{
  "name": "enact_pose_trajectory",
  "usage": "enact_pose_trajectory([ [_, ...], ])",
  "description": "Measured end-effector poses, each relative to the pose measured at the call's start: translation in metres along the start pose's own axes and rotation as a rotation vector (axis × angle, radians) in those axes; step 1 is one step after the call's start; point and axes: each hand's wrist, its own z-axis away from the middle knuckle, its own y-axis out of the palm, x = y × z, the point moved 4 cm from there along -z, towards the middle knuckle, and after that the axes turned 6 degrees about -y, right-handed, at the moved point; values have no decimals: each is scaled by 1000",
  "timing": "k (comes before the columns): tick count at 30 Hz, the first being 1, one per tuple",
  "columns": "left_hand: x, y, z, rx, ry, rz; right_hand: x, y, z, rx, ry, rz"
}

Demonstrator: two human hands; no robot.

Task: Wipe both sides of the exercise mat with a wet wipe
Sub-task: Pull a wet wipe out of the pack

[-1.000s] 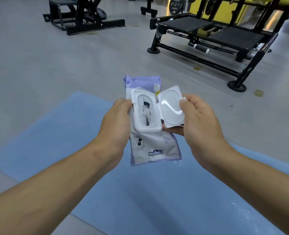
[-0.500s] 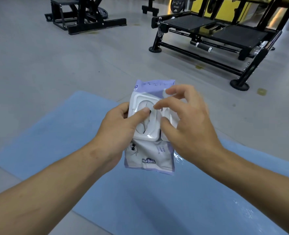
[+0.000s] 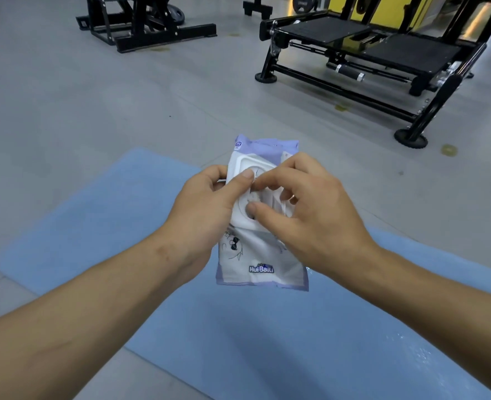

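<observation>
Right hand (image 3: 316, 220) pinching wet wipe (image 3: 253, 198) covers pack (image 3: 263, 255); gym bench (image 3: 411, 53) beyond

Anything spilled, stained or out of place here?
Only minor things: the mat has a wet-looking sheen on its right part, and yellowish spots mark the floor by the black machine. The left hand holds the pack and the right hand pinches a wipe at its opening.
</observation>
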Motion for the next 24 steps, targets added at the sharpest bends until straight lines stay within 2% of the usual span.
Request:
enact_pose_trajectory([
  [10,-2,1,-1,-39,37,11,-3,0,-3,7,29,-5],
  [14,-2,-2,0,-33,36,-13,0,-2,-3,-36,34,-118],
  [20,-3,-1,2,-12,69,-79,0,-10,-4,-117,141,-345],
  [24,-3,1,2,-6,70,-169,1,-15,-3,-175,123,-429],
])
